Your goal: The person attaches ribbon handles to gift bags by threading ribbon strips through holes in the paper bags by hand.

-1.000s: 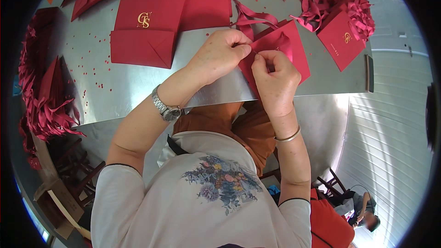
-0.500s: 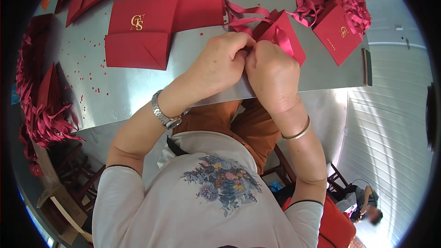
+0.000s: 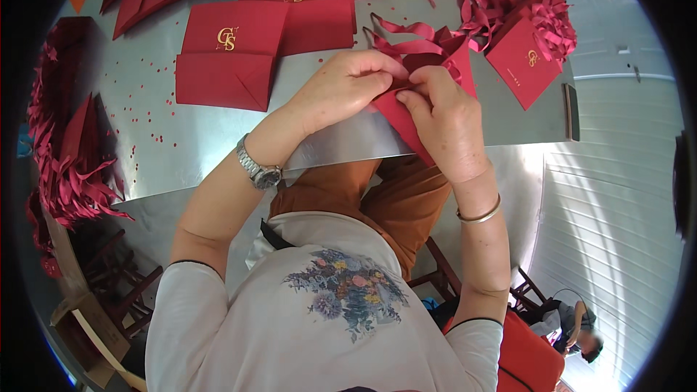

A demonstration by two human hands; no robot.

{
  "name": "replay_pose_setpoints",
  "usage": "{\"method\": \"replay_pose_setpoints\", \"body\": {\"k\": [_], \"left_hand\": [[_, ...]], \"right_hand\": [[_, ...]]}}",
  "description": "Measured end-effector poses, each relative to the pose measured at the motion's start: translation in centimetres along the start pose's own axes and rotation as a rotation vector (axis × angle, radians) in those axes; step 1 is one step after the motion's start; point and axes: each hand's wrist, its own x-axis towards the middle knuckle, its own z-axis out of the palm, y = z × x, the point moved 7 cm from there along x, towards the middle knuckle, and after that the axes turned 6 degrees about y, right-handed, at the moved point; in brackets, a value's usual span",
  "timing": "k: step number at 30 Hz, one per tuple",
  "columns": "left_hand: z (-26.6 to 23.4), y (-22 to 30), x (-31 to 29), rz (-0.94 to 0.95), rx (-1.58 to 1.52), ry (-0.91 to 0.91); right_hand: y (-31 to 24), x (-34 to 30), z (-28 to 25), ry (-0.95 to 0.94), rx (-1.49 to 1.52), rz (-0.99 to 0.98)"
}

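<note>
A red paper gift bag (image 3: 408, 125) is tilted at the table's front edge, between my two hands. My left hand (image 3: 347, 88) comes in from the left with thumb and forefinger pinched at the bag's upper rim; what lies between the fingertips is hidden. Closed on the same rim from the right is my right hand (image 3: 451, 122), its thumb and bent fingers gripping the paper. A shiny red ribbon (image 3: 415, 48) trails behind the fingertips across the bag's opening.
Folded red bags (image 3: 223, 78) lie left of my hands, with more piled behind. A red bag (image 3: 524, 58) and heaped ribbons (image 3: 485, 0) are at the right. Ribboned bags (image 3: 72, 167) line the table's left end. Red paper dots dot the metal table (image 3: 210, 145). A person (image 3: 577, 330) sits at lower right.
My hands, pressed together before, have come slightly apart. The bag has tipped, and its red side panel now shows below my fingers. My right hand has turned and moved a little right and down.
</note>
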Motion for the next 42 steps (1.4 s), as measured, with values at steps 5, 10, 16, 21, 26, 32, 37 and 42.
{"method": "replay_pose_setpoints", "body": {"k": [5, 10, 16, 21, 26, 32, 37, 42], "left_hand": [[0.3, 1.3, 0.0, 0.176, 0.301, -0.154], [0.8, 2.5, -0.1, 0.390, 0.548, -0.147], [0.5, 2.0, -0.6, 0.492, 0.767, 0.180], [0.3, 1.8, -0.6, 0.420, 0.830, 0.149], [0.2, 1.6, -0.6, 0.435, 0.837, 0.162], [-2.3, 2.2, -0.3, 0.429, 0.955, 0.334], [-5.6, 4.9, -0.9, 0.361, 1.102, 0.560], [-9.2, 6.3, -0.2, 0.293, 1.297, 0.609]], "right_hand": [[-0.5, -0.7, 0.0, -0.002, -0.028, -0.034], [-0.8, -1.4, 0.2, 0.074, -0.092, -0.108], [-3.2, -2.4, 0.0, 0.059, -0.351, -0.231], [-4.5, -4.0, -1.3, 0.106, -0.369, -0.446], [3.3, -7.1, -2.1, 0.294, 0.082, 0.134], [4.9, -8.0, 0.8, 0.058, -0.094, 0.137], [4.5, -8.0, 1.2, -0.015, -0.293, 0.058], [4.2, -7.9, 1.2, -0.008, -0.307, 0.056]]}}
